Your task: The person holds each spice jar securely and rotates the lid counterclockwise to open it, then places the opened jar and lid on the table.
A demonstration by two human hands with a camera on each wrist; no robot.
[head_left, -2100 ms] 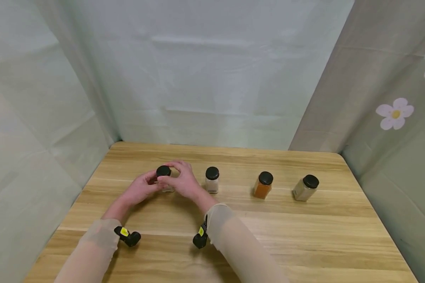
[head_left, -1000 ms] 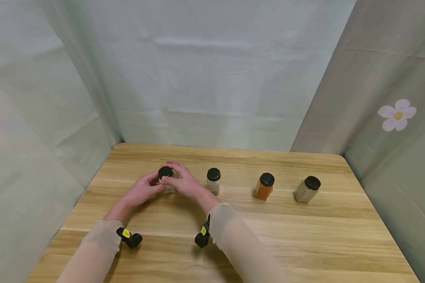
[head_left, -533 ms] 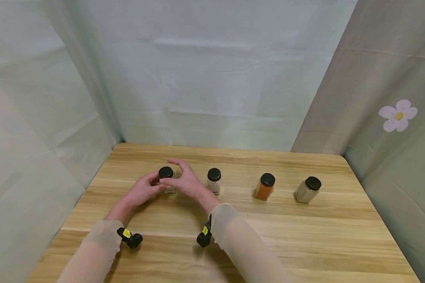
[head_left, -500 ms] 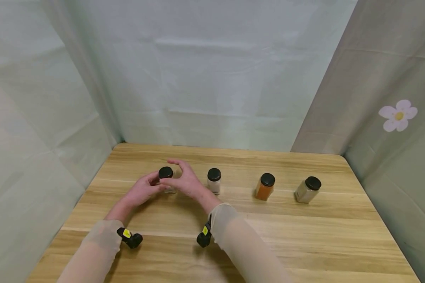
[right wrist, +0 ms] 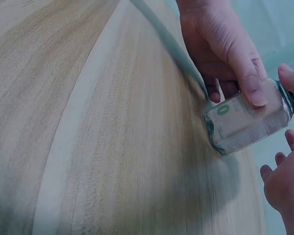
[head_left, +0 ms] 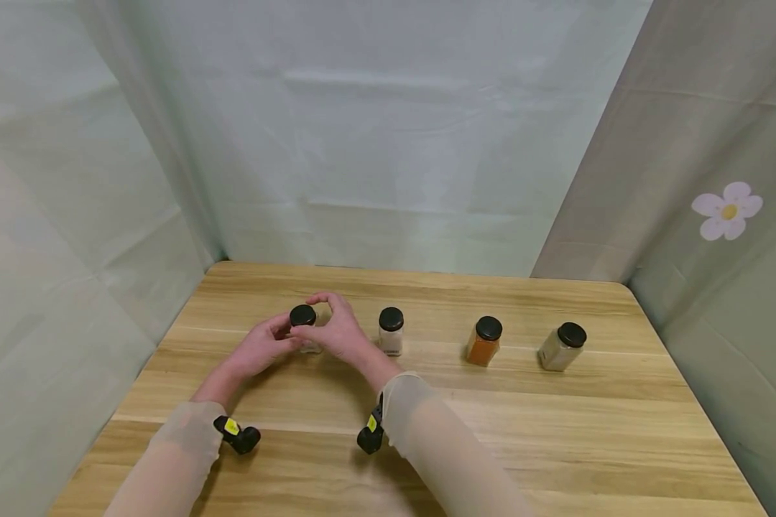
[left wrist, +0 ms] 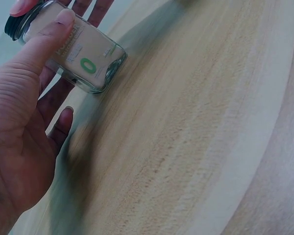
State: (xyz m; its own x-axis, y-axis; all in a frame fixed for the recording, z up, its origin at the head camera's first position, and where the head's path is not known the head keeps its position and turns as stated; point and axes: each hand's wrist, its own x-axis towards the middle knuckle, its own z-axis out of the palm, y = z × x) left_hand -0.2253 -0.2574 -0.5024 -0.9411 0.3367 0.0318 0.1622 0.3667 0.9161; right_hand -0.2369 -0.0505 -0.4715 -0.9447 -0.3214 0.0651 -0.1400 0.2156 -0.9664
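A square glass spice jar (left wrist: 90,56) of pale powder, its label marked with a green ring, is at the table's left side. Curled around its body, my left hand (head_left: 261,348) holds it, the thumb across the label in the left wrist view. My right hand (head_left: 339,332) is at the black lid (head_left: 302,314), pinching it with the thumb on the near side and the forefinger arched behind. In the right wrist view, the other right fingers (right wrist: 279,159) stay off the jar body (right wrist: 250,129). The lid's far side is partly hidden.
Three more black-capped jars stand in a row to the right: a white-filled one (head_left: 391,341), an orange one (head_left: 481,350) and a beige one (head_left: 557,353). The wooden table (head_left: 556,438) has cloth curtains (head_left: 388,143) behind and at both sides.
Half a second ago my right forefinger was lifted away from the lid; now it has bent back in towards it. My left hand and the jar have stayed in place.
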